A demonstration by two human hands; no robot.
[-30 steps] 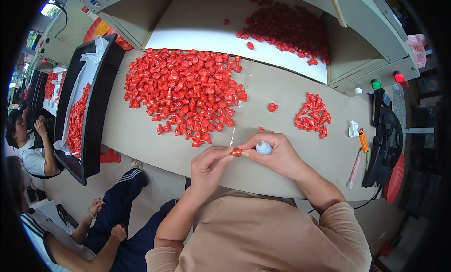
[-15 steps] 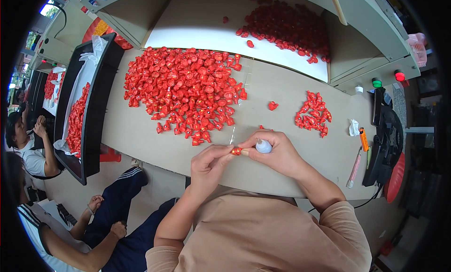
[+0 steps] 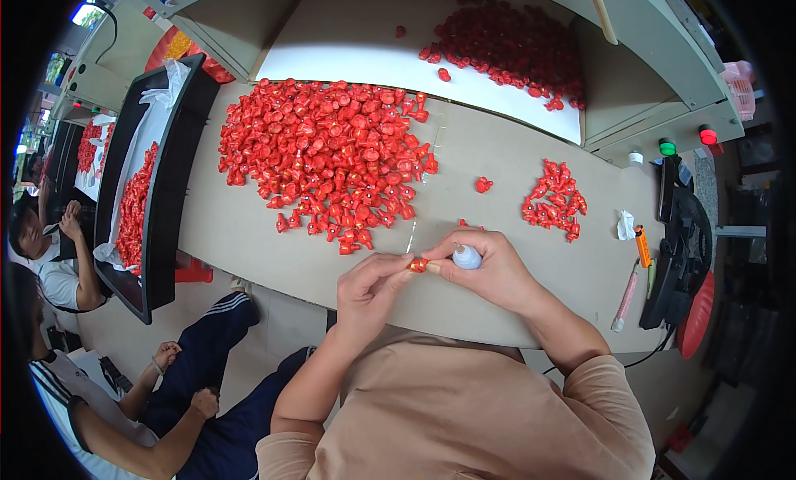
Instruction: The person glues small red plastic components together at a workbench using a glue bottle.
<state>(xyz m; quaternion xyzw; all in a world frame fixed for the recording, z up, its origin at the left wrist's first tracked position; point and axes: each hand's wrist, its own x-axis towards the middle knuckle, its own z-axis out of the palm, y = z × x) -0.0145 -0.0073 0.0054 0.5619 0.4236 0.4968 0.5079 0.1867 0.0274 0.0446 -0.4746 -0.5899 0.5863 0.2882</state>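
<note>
Near the table's front edge, my left hand point(image 3: 369, 289) pinches a small red plastic piece point(image 3: 417, 265) with gold marks between thumb and fingertips. My right hand point(image 3: 496, 273) grips the other end of the same piece. Tucked in that hand is a small pale blue squeeze bottle point(image 3: 467, 257), its narrow tip pointing up and away from me. A large heap of similar red pieces point(image 3: 327, 148) lies beyond my hands to the left. One single red piece point(image 3: 483, 184) and a smaller group of them point(image 3: 554, 202) lie to the right. Part of another piece shows behind my right hand.
A long black tray point(image 3: 162, 190) with red pieces and white lining stands at left. Dark red caps point(image 3: 506, 49) fill part of the shelf. An orange lighter point(image 3: 642, 246), a pink pen point(image 3: 626, 298) and a black device point(image 3: 684, 248) lie at right. Two people sit at left.
Both hands keep nearly the same pose around the red piece. The whole view has shifted very slightly.
</note>
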